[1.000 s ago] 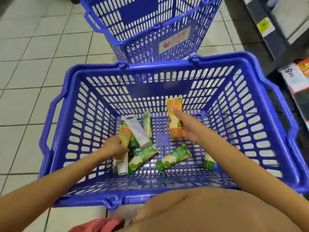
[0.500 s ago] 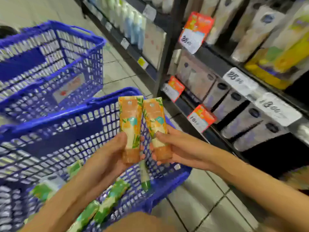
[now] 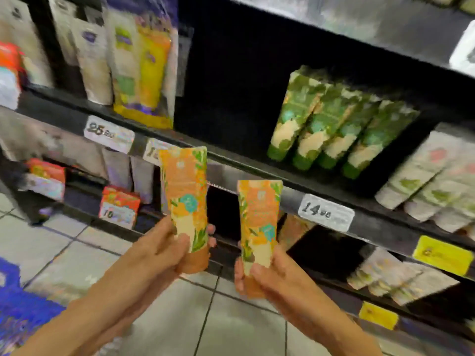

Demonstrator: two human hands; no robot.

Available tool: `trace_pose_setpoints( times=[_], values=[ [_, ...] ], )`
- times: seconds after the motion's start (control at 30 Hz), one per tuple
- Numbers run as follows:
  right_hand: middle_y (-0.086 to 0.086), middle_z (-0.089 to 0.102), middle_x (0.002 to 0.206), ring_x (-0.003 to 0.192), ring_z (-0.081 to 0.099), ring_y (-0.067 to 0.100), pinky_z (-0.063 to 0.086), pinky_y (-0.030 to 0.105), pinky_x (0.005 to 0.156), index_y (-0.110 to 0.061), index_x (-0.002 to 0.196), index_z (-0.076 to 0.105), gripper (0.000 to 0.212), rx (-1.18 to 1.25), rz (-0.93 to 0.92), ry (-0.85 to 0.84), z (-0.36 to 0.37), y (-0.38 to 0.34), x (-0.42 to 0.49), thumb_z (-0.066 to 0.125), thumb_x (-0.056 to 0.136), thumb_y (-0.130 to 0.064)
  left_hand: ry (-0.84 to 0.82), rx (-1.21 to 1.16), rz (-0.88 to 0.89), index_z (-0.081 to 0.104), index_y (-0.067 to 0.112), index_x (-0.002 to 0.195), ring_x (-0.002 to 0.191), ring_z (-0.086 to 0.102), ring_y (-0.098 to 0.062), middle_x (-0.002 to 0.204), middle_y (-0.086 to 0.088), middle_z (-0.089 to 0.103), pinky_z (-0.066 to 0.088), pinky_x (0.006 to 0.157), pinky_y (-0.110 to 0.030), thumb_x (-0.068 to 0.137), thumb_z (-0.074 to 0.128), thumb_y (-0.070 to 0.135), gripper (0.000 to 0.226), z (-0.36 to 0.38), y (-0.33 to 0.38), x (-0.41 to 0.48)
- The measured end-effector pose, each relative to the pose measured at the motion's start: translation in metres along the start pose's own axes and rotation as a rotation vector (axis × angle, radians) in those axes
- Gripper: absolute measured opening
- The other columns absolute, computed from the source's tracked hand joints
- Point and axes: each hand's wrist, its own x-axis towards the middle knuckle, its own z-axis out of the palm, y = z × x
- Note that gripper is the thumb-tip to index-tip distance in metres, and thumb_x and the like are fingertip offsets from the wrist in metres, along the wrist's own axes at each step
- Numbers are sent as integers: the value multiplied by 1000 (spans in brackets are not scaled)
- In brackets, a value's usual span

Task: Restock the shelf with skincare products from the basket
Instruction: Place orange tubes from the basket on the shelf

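**Held stock**
- Left orange floral-print plastic tube [image 3: 186, 199]: upright, cap end down, crimped end up. The left hand [image 3: 159, 250] grips its lower part, thumb across the front and fingertips showing past the far side. It is held in the air in front of the black metal store shelf [image 3: 372, 222], and its top overlaps the shelf's front edge in this view.
- Right orange floral-print plastic tube [image 3: 258, 219]: same print, upright, cap end down, held a little lower than the first. The right hand [image 3: 272, 273] holds it round the cap end, thumb on the front. The two tubes are near each other but apart.

**On the shelf**
- Row of four green leaf-print tubes [image 3: 334, 129]: standing cap down, leaning, packed side by side on the middle level, to the right of a dark bare stretch.
- Pale cream tubes [image 3: 431, 176]: stacked at the far right, blurred.
- Yellow and purple packs [image 3: 144, 73]: on the same level, at the left.
- White price label reading 14 [image 3: 325, 213]: on the front edge, just right of the right tube.
- White price label reading 25 [image 3: 109, 133]: further left on the same edge.
- Yellow labels [image 3: 443, 255]: on the lower edges.

**Floor level**
- Blue plastic basket [image 3: 23, 312]: at the lower left corner, blurred, its contents not readable.
- Pale tiled floor [image 3: 231, 325]: below both arms.
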Motion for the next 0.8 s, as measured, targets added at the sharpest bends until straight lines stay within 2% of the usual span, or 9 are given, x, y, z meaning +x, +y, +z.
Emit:
trace_pose_setpoints(
  times=[0.1,0.17,0.23,0.3,0.4,0.5,0.63,0.73,0.8],
  values=[
    [2,60,75,63,56,12,43,22,61,-11,109,44,39,18,118,87,-14,30,-12,61,76,-23,-53,-46,-142,66,23,103,94,69,-18,105,-5,72,55,70,-21,55,81,51,57,14,-37,-6],
    [6,57,71,59,53,14,40,24,58,-11,101,45,19,57,175,166,-23,56,-22,57,87,-5,3,-92,-259,63,18,107,93,69,-18,102,-4,72,56,70,-21,71,71,34,40,19,-70,-9],
    [6,58,72,59,55,14,42,23,57,-8,97,47,10,114,180,245,-31,74,-29,48,91,-1,-4,-86,-371,60,11,106,89,67,-20,98,-6,72,55,72,-25,83,56,10,24,24,-87,-11],
    [5,63,77,65,60,13,47,23,61,-5,101,50,11,180,163,328,-41,91,-35,49,90,-5,-64,0,-420,57,5,103,80,62,-18,89,-8,67,53,65,-23,83,53,0,21,28,-97,-6],
    [2,68,91,81,65,10,53,22,70,-10,105,58,33,170,110,428,-57,110,-42,60,78,-28,-196,139,-421,56,12,102,71,61,-5,81,3,64,49,63,-14,83,57,-2,24,37,-95,6],
    [0,65,95,88,61,10,51,29,82,-25,96,65,30,75,51,461,-67,115,-46,63,71,-42,-191,300,-386,55,26,111,84,62,5,97,10,66,48,68,-7,87,57,6,31,42,-87,23],
    [-5,68,102,101,62,12,47,37,94,-30,100,64,33,88,-15,521,-86,115,-48,66,70,-42,-106,371,-288,53,29,116,95,62,1,106,10,65,48,70,-9,90,55,11,32,47,-87,39],
    [-8,68,113,109,61,6,46,30,92,-35,113,53,44,86,-76,613,-102,117,-47,64,71,-39,-9,329,-234,50,24,121,97,61,-3,110,7,63,44,74,-14,91,53,14,32,54,-103,44],
    [-11,67,115,110,60,3,44,29,94,-37,115,50,39,71,-111,683,-111,117,-42,61,78,-32,49,309,-187,48,22,124,99,59,-3,110,9,61,43,75,-14,92,52,15,33,57,-110,44]
  ],
)
